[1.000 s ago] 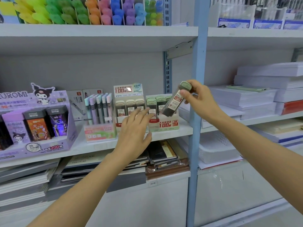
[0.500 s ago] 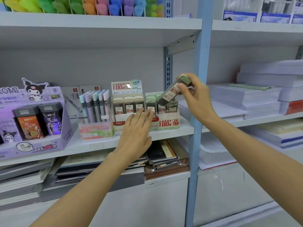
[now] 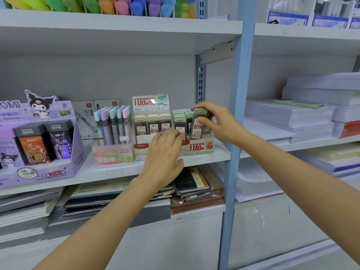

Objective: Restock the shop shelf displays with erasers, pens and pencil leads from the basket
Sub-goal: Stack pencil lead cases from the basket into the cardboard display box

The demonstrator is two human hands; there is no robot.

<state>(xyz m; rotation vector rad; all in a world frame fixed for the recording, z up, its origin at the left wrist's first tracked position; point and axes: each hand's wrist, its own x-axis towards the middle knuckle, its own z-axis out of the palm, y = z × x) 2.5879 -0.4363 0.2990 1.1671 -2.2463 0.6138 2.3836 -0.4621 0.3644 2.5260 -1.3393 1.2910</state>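
Two hands work at one shelf. The right hand pinches a green-capped lead case between thumb and fingertips. The case is nearly upright, its lower end inside the green display box just below that hand, beside other cases. The left hand lies flat with fingers straight and together, its fingertips against the fronts of that box and the beige box beside it. A blue post stands just right of the right hand, and a pen stand sits left of the left hand. The green box reads "100" and "2B 0.7"; the pen stand reads "FRUIT SODA".
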